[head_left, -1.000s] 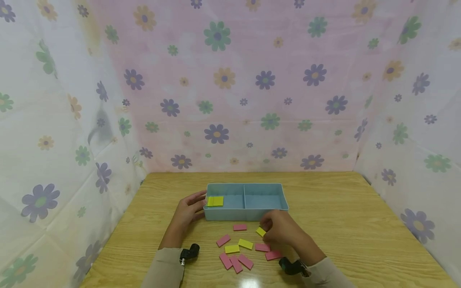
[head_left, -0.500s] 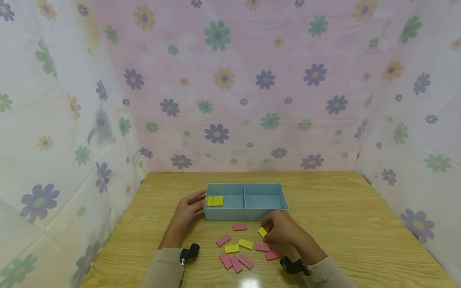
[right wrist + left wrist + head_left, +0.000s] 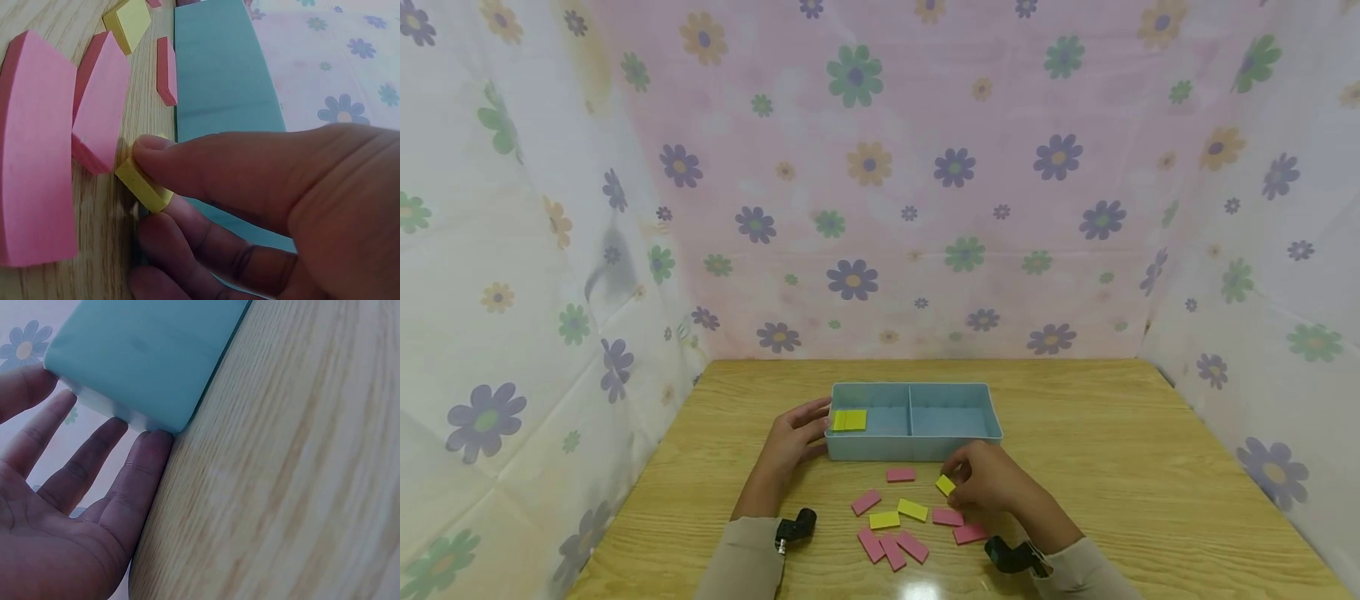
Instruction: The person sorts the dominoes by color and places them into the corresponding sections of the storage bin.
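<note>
A light-blue two-compartment box [image 3: 865, 449] stands on the wooden table. Against its left end rests my left hand [image 3: 790, 437]; in the left wrist view the straight fingertips [image 3: 150, 447] touch the box's end wall. Yellow blocks [image 3: 850, 421] lie side by side at the left end of the left compartment. Just in front of the box's right part, my right hand [image 3: 988, 477] pinches a yellow block [image 3: 145, 185] between thumb and fingers, low over the table. Pink blocks [image 3: 947, 517] lie beside that hand, and two more yellow blocks [image 3: 913, 510] lie to its left.
Several other pink blocks [image 3: 892, 550] are scattered on the table [image 3: 1112, 467] in front of the box. A flowered cloth [image 3: 917, 183] encloses the back and both sides. Black wrist cameras [image 3: 797, 525] sit on both sleeves.
The yellow block in the right hand has shifted very slightly to the right. The left hand, the box and the loose blocks stay where they were.
</note>
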`<state>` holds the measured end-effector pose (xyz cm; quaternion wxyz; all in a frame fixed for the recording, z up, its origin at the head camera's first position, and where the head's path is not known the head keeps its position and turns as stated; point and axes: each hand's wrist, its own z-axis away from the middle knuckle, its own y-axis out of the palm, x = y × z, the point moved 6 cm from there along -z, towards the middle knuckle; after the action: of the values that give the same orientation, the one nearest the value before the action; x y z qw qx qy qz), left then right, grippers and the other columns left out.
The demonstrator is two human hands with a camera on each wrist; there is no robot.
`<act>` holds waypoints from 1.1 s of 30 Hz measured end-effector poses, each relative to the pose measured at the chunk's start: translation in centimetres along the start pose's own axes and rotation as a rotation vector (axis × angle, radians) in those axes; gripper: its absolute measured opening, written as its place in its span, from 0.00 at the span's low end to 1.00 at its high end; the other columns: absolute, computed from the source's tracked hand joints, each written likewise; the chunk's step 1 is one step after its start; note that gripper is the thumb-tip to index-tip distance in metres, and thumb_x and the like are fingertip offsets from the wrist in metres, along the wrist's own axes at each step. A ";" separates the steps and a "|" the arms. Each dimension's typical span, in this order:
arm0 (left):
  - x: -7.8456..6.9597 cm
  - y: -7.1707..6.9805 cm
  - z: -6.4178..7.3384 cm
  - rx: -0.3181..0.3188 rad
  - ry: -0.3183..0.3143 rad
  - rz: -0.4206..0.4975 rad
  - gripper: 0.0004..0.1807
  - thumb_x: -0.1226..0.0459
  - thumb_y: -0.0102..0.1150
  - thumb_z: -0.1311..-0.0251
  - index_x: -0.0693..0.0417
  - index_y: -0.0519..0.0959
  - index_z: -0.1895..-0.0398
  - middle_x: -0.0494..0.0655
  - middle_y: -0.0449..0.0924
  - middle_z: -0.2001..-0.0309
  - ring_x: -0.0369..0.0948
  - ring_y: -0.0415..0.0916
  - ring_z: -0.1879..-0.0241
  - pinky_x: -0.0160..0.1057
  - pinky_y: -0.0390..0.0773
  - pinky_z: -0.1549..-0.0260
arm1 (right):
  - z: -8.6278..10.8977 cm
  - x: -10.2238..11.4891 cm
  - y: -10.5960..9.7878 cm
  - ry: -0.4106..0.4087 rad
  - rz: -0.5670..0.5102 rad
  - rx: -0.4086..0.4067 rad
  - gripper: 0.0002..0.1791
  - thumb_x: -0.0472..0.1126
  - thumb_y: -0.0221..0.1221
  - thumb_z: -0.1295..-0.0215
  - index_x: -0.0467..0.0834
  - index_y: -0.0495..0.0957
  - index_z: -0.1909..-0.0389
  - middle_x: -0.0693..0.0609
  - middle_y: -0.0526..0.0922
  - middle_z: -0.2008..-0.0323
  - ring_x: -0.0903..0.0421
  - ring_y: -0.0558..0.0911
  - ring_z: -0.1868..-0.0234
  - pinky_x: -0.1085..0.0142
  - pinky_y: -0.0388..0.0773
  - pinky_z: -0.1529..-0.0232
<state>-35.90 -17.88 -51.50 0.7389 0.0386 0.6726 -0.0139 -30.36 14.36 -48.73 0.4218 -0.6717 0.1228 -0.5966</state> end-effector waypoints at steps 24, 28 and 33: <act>-0.3 0.1 0.1 0.023 0.023 0.003 0.28 0.63 0.62 0.28 0.52 0.73 0.27 0.59 0.73 0.29 0.58 0.79 0.37 0.53 0.84 0.44 | 0.1 0.0 0.0 0.017 0.027 -0.029 0.07 0.35 0.70 0.41 0.42 0.89 0.61 0.55 0.83 0.73 0.58 0.79 0.71 0.64 0.76 0.73; -0.2 0.0 0.0 0.019 0.022 0.006 0.27 0.63 0.62 0.28 0.52 0.73 0.27 0.59 0.73 0.29 0.58 0.79 0.37 0.53 0.84 0.44 | 0.0 0.0 -0.1 0.009 0.031 -0.041 0.06 0.34 0.68 0.42 0.44 0.89 0.63 0.56 0.84 0.72 0.58 0.79 0.70 0.63 0.77 0.72; -0.2 0.0 0.0 0.015 0.023 -0.004 0.28 0.63 0.62 0.28 0.53 0.73 0.27 0.60 0.73 0.29 0.58 0.79 0.37 0.52 0.84 0.45 | 0.1 0.2 -0.2 -0.017 0.046 -0.034 0.05 0.33 0.69 0.42 0.42 0.89 0.64 0.55 0.84 0.71 0.58 0.79 0.69 0.63 0.78 0.70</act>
<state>-35.90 -17.88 -51.28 0.7306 0.0429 0.6812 -0.0198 -30.30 14.36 -48.47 0.4250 -0.6806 0.1450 -0.5788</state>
